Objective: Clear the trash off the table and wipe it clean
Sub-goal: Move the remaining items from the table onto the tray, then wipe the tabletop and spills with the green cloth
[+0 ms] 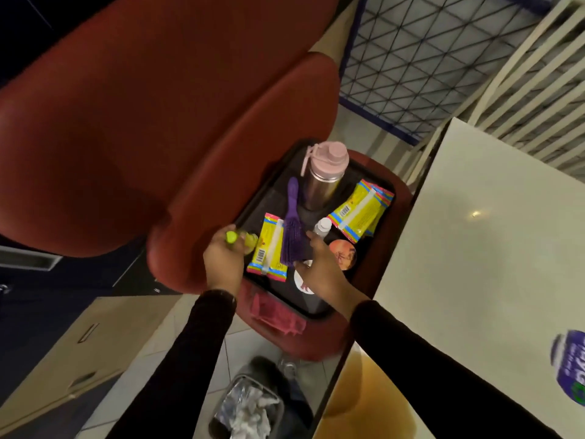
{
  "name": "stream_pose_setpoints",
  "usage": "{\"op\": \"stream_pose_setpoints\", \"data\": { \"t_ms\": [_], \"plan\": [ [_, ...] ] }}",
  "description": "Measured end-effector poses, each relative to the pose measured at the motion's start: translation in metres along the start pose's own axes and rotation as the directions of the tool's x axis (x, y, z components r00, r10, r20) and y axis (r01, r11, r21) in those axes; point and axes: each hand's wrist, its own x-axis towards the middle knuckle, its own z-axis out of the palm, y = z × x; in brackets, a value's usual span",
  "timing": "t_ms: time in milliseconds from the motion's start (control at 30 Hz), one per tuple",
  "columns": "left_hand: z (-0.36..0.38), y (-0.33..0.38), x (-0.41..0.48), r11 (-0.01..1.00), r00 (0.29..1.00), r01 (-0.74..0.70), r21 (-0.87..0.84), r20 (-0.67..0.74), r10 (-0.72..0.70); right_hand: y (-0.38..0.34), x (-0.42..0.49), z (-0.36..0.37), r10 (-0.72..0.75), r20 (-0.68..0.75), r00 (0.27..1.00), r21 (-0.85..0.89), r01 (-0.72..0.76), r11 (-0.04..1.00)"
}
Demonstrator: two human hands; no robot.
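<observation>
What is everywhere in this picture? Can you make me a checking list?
Surface: cream table, with a brownish patch near its front edge.
Job's things: pink cloth on the red chair; bin of crumpled paper on the floor.
Clutter: black tray on the chair holds a pink bottle, purple brush, yellow packets and a small white bottle.
Hands: left hand grips a yellow-green thing; right hand is over the tray, grip unclear.
Cables: nothing seen.
Surroundings: blue wire mesh, cream slats.

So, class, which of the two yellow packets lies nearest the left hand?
The packet between the purple brush and the left hand; the other packet lies rightmost on the tray.
</observation>
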Motion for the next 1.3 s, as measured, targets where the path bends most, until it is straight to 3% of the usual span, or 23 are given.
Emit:
{"op": "stream_pose_setpoints", "data": {
  "t_ms": [133, 267, 400, 500, 633, 733, 867, 1000, 1300],
  "plan": [
    [0.018, -0.001, 0.010, 0.986, 0.998, 0.067, 0.154, -0.026, -0.064, 0.015, -0.051, -0.038, -0.043, -0.025, 0.999, -0.077, 0.041, 0.996],
    [0.021, 0.005, 0.006, 0.966, 0.999, 0.041, 0.255, 0.009, -0.045, 0.023, -0.099, -0.068, -0.056, -0.091, 0.994, -0.111, 0.046, 0.993],
    [0.010, 0.012, -0.008, 0.955, 0.998, -0.069, 0.289, 0.026, 0.064, 0.031, -0.144, -0.088, -0.017, -0.146, 0.989, -0.088, 0.004, 0.996],
    [0.015, 0.025, -0.040, 0.960, 0.985, -0.169, 0.222, 0.015, 0.170, 0.045, -0.178, -0.101, -0.046, -0.201, 0.978, -0.163, 0.013, 0.987],
    [0.045, 0.048, -0.144, 0.926, 0.921, -0.360, 0.114, 0.204, 0.333, 0.073, -0.231, -0.123, -0.080, -0.263, 0.961, -0.219, 0.021, 0.975],
    [0.075, 0.039, -0.231, 0.900, 0.827, -0.436, 0.009, 0.397, 0.397, 0.108, -0.281, -0.143, -0.079, -0.305, 0.949, -0.226, 0.008, 0.974],
    [0.113, 0.018, -0.342, 0.904, 0.732, -0.429, -0.001, 0.586, 0.348, 0.168, -0.368, -0.174, -0.011, -0.407, 0.913, -0.185, -0.071, 0.980],
    [0.146, 0.001, -0.439, 0.919, 0.687, -0.393, 0.016, 0.670, 0.282, 0.235, -0.457, -0.198, 0.079, -0.461, 0.884, -0.132, -0.157, 0.979],
    [0.226, -0.042, -0.613, 0.922, 0.677, -0.386, 0.024, 0.686, 0.266, 0.409, -0.638, -0.256, 0.373, -0.525, 0.765, 0.026, -0.423, 0.906]
  ]
}}
